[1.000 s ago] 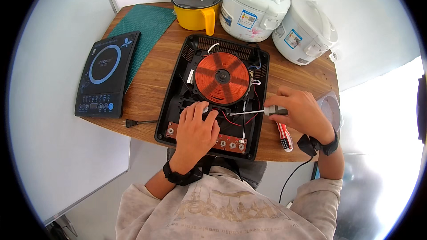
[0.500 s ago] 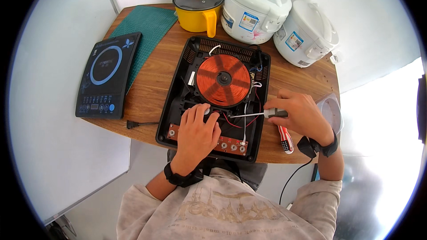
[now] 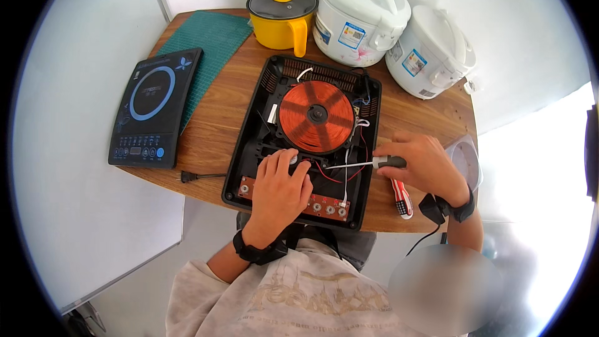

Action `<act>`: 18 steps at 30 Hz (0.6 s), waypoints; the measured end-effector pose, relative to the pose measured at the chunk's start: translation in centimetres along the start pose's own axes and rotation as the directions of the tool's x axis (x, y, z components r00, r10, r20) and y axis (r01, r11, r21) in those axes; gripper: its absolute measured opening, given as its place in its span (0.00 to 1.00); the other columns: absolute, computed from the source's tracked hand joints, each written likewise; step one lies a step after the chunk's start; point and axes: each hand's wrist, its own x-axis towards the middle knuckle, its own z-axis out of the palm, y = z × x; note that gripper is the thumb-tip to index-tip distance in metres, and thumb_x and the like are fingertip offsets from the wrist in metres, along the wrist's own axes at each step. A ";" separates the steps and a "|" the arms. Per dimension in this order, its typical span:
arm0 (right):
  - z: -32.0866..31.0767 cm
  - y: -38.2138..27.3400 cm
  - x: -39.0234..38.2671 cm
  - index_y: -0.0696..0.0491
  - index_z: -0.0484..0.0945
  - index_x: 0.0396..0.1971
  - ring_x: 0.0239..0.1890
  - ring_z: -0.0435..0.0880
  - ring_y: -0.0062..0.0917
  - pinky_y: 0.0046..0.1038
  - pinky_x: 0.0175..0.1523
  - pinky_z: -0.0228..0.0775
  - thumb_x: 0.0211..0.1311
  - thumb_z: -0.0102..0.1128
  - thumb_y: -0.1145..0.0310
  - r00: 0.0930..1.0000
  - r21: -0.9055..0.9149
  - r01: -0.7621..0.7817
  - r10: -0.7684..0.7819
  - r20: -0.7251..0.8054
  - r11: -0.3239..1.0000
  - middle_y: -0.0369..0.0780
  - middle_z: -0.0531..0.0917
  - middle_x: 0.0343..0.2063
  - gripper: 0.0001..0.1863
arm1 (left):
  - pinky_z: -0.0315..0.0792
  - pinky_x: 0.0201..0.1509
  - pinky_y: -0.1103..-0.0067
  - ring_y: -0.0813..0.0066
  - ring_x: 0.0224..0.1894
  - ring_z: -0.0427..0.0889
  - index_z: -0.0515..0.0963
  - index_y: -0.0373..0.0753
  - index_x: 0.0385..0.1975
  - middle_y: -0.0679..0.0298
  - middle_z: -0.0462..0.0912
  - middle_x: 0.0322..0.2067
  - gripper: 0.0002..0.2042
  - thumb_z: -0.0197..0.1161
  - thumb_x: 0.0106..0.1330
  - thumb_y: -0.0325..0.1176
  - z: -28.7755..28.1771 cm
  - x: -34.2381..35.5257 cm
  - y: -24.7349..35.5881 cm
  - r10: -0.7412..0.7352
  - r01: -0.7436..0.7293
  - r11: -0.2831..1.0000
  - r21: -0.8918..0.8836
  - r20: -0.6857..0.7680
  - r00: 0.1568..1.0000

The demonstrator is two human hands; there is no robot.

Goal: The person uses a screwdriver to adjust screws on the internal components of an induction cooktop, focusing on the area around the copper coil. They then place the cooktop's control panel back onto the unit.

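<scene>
Bench (image 3: 215, 109): its wood carries everything around us.
Casing (image 3: 359, 196): lies open right in front of us at the bench's near edge and seems to reach over it; a hard push toward us could tip it.
Large cooker (image 3: 355, 15): white, just behind the casing's far end, so we have little room to slide that way.
Small cooker (image 3: 430, 50): white, beside the large one on its right.
Mat (image 3: 218, 43): green, far left, partly under the cooktop.
Cooktop (image 3: 150, 109): black, left of the casing, well apart from our hands.
Pot (image 3: 281, 28): yellow, lidded, near the casing's far left corner.
Coil (image 3: 302, 114): copper, in the casing's far half; a slipping shaft could scrape it.
Right hand (image 3: 427, 162): our fingers pinch the screwdriver's handle.
Left hand (image 3: 277, 190): palm down over the casing's near half, fingers bent; we cannot tell whether they pinch anything beneath.
Tub (image 3: 477, 168): clear, behind our right wrist; a wide swing could knock it.
Board (image 3: 324, 206): reddish, along the casing's near end, partly hidden by our left hand.
Screwdriver (image 3: 367, 163): points left, tip near our left fingers; a slip could jab them.
Red tool (image 3: 401, 200): lies just below our right hand, in its way if lowered.
Plug (image 3: 188, 176): black, left of the casing.
White cable (image 3: 345, 178): crosses the shaft's line; sideways pressure could snag it.
Red wire (image 3: 331, 178): loops by the tip; a stray blade could nick it.
</scene>
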 end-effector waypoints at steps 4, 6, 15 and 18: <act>0.0 0.1 -0.1 0.49 0.86 0.40 0.30 0.80 0.40 0.37 0.35 0.71 0.52 0.74 0.62 0.999 0.013 0.025 -0.024 -0.034 1.000 0.41 0.79 0.28 0.15 | 0.68 0.59 0.63 0.54 0.54 0.74 0.79 0.39 0.42 0.56 0.75 0.50 0.12 0.64 0.58 0.29 0.0 0.0 -0.1 0.003 -0.003 1.000 0.003 0.004 1.000; 0.0 0.1 -0.1 0.49 0.86 0.40 0.30 0.80 0.40 0.37 0.35 0.71 0.52 0.74 0.62 0.999 0.017 0.030 -0.030 -0.040 0.999 0.41 0.79 0.28 0.15 | 0.68 0.59 0.62 0.54 0.54 0.74 0.79 0.39 0.42 0.55 0.75 0.50 0.12 0.64 0.58 0.29 0.0 0.0 -0.1 0.002 -0.002 1.000 0.000 0.005 1.000; -0.1 0.0 -0.1 0.51 0.86 0.41 0.30 0.80 0.41 0.38 0.35 0.70 0.54 0.72 0.61 0.999 0.039 0.034 -0.033 -0.028 0.999 0.43 0.80 0.27 0.15 | 0.68 0.61 0.62 0.57 0.55 0.74 0.79 0.39 0.41 0.56 0.75 0.49 0.11 0.64 0.58 0.31 -0.1 0.0 0.0 -0.002 0.002 1.000 0.017 -0.002 1.000; -0.2 -0.1 -0.1 0.52 0.86 0.41 0.30 0.80 0.42 0.39 0.35 0.70 0.55 0.72 0.61 0.999 0.052 0.035 -0.034 -0.024 0.998 0.43 0.80 0.27 0.15 | 0.68 0.61 0.62 0.57 0.55 0.74 0.79 0.39 0.41 0.56 0.75 0.49 0.11 0.65 0.58 0.31 -0.2 0.0 0.1 -0.001 0.001 1.000 0.013 -0.002 1.000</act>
